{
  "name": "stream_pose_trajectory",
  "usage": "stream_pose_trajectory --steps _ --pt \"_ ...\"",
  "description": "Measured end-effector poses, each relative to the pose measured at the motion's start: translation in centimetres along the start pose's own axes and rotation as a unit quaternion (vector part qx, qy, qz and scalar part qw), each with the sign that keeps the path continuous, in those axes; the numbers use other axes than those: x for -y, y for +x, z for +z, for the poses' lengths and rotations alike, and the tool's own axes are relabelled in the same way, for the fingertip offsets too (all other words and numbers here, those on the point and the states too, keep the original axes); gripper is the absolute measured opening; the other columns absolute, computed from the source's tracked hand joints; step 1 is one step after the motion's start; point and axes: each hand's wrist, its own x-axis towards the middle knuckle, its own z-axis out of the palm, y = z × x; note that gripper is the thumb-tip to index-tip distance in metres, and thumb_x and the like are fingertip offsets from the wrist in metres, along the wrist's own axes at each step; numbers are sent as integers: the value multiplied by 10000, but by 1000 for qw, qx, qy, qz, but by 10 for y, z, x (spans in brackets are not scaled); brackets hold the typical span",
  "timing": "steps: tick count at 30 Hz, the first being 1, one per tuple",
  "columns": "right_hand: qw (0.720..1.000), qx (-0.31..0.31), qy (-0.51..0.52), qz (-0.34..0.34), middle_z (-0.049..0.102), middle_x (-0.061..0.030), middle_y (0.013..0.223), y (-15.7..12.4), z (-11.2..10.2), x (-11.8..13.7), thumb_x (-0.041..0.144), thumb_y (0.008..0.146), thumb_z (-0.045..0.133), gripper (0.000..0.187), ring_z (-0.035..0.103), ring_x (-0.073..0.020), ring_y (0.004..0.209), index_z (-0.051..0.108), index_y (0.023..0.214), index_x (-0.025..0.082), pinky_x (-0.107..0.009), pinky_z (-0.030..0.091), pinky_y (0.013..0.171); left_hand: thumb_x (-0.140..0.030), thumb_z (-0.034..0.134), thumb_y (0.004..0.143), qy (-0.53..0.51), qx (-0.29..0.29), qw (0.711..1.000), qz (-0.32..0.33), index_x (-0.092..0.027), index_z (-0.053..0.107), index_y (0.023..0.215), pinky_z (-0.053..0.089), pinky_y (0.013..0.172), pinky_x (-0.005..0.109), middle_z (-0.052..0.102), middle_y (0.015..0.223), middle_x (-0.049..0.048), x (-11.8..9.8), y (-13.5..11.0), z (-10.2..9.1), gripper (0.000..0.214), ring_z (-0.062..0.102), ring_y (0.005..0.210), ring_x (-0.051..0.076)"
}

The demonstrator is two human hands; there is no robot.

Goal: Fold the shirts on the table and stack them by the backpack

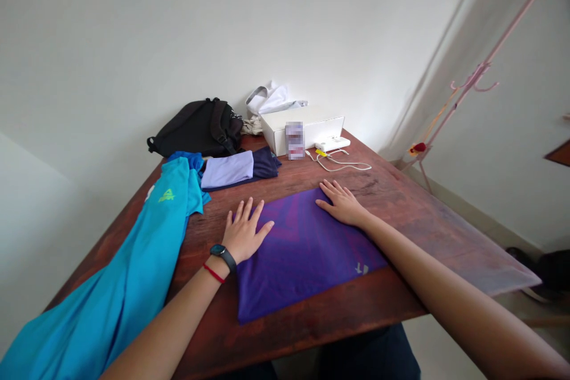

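Note:
A folded purple garment point(303, 249) lies flat on the wooden table point(401, 202) in front of me. My left hand point(244, 231) rests flat on its far left corner, fingers spread and open, with a dark watch and a red band on the wrist. My right hand point(341, 203) lies flat on the garment's far right corner, fingers stretched out, holding nothing.
A turquoise shirt point(129, 273) drapes over the table's left side. A folded lilac and navy garment point(238, 169) lies behind it. At the back stand a black backpack point(198, 127), a white box point(303, 127) and a white power strip with cable point(333, 145). A pink coat stand point(472, 80) is at the right.

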Motion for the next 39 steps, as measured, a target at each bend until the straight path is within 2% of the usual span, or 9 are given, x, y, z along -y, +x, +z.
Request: stream_pose_trajectory --steps 39 --pt "1000 -2 4 3 189 -53 1665 0 0 0 646 970 330 750 146 -315 1534 284 1589 226 -526 192 1222 -669 259 991 1 4 1000 1 -281 230 1601 233 1173 626 195 1663 91 1 1 0 723 199 1519 353"
